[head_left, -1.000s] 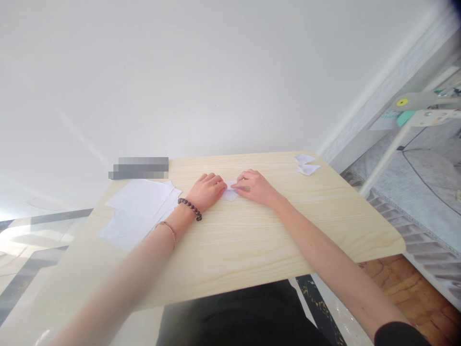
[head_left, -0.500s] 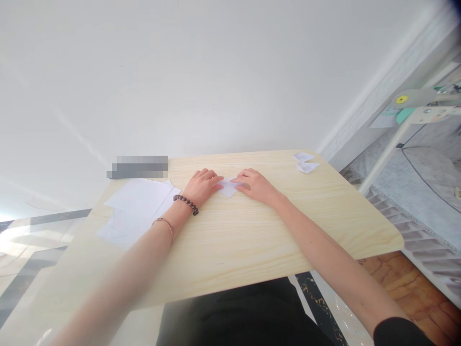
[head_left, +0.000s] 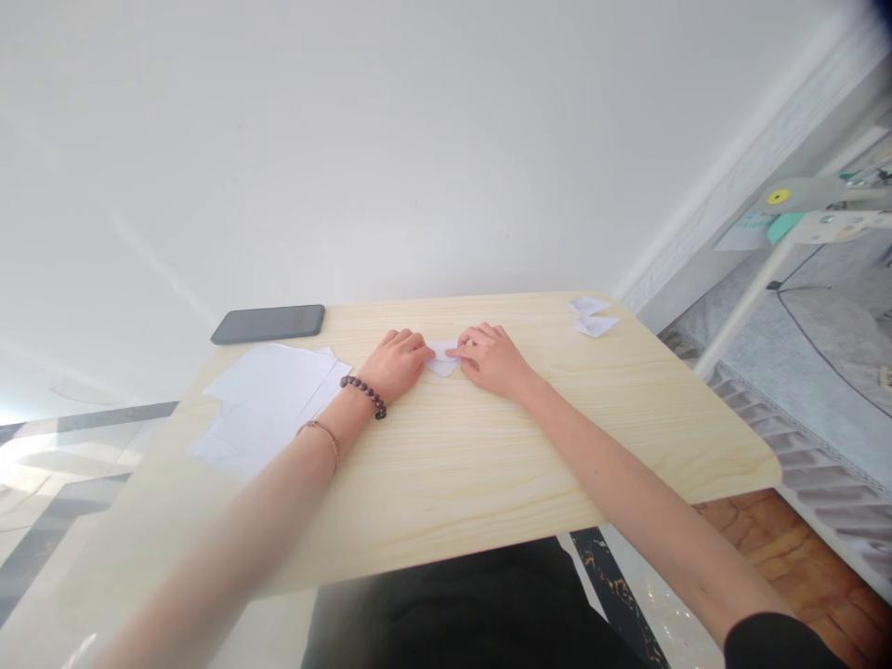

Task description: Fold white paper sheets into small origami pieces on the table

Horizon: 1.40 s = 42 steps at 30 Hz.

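A small piece of folded white paper (head_left: 442, 366) lies on the table between my two hands. My left hand (head_left: 400, 360) is closed on its left end, with thumb and finger pinching the edge. On the opposite end, my right hand (head_left: 490, 359) grips the paper, its index finger laid along the folded top part. The fingertips partly hide both ends of the paper. A beaded bracelet and a thin bracelet are on my left wrist.
Loose white sheets (head_left: 268, 390) lie at the left of the wooden table (head_left: 474, 483). Behind them is a dark phone (head_left: 268, 323) near the wall. Two folded paper pieces (head_left: 596, 325) rest at the far right corner. A white metal frame (head_left: 753, 297) stands beyond the right edge.
The paper's upper part is now folded down further toward me, and its lower point looks shorter. Both hands have shifted slightly and pinch its ends more tightly.
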### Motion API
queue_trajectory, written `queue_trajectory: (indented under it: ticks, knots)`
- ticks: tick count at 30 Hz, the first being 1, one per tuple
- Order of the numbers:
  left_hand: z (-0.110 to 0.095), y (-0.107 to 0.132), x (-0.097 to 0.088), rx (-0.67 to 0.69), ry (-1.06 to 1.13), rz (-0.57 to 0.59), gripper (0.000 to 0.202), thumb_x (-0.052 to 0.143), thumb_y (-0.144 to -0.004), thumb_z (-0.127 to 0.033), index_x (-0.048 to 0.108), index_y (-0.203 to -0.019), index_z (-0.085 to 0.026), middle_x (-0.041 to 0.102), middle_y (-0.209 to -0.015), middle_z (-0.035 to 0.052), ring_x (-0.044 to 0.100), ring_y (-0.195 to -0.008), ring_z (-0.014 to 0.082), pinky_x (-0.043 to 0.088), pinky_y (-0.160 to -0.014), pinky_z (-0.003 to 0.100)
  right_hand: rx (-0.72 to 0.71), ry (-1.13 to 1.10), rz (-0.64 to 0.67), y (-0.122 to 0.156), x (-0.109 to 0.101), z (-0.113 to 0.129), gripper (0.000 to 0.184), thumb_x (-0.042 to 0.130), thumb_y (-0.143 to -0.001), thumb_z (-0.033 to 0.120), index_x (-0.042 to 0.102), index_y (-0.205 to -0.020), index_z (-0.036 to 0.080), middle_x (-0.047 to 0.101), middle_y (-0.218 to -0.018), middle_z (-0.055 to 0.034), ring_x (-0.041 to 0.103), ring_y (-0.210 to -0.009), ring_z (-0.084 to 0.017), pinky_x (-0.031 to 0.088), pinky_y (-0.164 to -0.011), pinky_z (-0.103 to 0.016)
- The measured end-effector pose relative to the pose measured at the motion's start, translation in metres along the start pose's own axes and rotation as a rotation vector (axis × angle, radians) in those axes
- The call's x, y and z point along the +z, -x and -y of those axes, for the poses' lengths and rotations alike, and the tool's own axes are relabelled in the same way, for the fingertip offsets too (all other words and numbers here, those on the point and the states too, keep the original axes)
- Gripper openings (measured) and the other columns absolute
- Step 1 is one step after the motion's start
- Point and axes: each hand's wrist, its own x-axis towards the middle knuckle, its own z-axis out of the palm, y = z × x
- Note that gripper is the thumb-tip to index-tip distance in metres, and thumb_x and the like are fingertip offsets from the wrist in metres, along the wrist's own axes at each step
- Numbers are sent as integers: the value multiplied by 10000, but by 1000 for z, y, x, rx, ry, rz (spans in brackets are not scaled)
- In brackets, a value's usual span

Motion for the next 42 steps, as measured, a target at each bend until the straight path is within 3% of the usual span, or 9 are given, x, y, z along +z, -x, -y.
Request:
queue_trajectory:
  ticks: [8, 14, 20, 26, 31, 34, 37, 42]
  knots:
    - [-12, -2, -8, -109, -1, 24, 235, 433, -773, -219, 652, -842, -168, 548, -733, 63, 483, -744, 177, 368, -725, 332, 95, 13, -15, 2, -3, -5, 226, 476, -754, 206, 681, -843, 237, 602, -865, -31, 439, -863, -188, 301, -749, -332]
    - [-11, -2, -1, -261, 55, -13, 279, 392, -819, -283, 649, -807, -174, 548, -777, 70, 487, -792, 184, 402, -651, 298, 177, -66, -82, 0, 4, -3, 227, 461, -792, 296, 653, -725, 194, 597, -821, -48, 466, -808, -183, 353, -735, -320]
    - [1, 2, 6, -252, 236, -49, 262, 411, -822, -338, 617, -914, -205, 545, -907, 57, 474, -865, 185, 402, -789, 334, 191, -287, -71, 0, 13, -9, 209, 537, -750, 376, 607, -859, 212, 555, -910, -42, 486, -866, -176, 382, -786, -326]
    - [-2, 2, 6, -248, 310, -32, 239, 425, -810, -334, 587, -918, -195, 534, -965, 60, 472, -904, 193, 377, -838, 364, 230, -438, -42, 0, 15, -16, 194, 606, -685, 359, 595, -812, 213, 520, -993, -41, 468, -977, -180, 356, -873, -357]
    - [-5, 2, 7, -327, 354, -60, 374, 465, -775, -377, 490, -1090, -176, 517, -1100, 77, 450, -1015, 228, 340, -889, 417, 235, -529, -49, 2, 8, -13, 141, 596, -690, 325, 585, -763, 205, 510, -1036, -39, 451, -1015, -169, 358, -878, -344]
    - [-4, 1, 4, -386, 482, -38, 411, 491, -753, -383, 473, -1111, -182, 567, -1041, 61, 491, -975, 213, 373, -861, 388, 219, -611, -76, 2, 5, -9, 112, 558, -718, 300, 574, -739, 191, 517, -1039, -46, 481, -950, -155, 413, -758, -292]
    - [-4, 1, 1, -457, 661, -30, 314, 515, -728, -370, 536, -981, -186, 603, -948, 39, 541, -857, 180, 423, -781, 336, 209, -660, -95, 0, 5, -4, 108, 535, -734, 281, 569, -736, 179, 543, -966, -44, 506, -769, -119, 421, -652, -256]
    - [-9, -1, -2, -542, 986, -97, 276, 563, -691, -344, 524, -889, -156, 607, -897, 46, 568, -827, 170, 455, -737, 313, 247, -726, -120, -3, 4, 6, 112, 539, -726, 286, 552, -791, 196, 566, -780, 1, 499, -645, -99, 421, -629, -249]
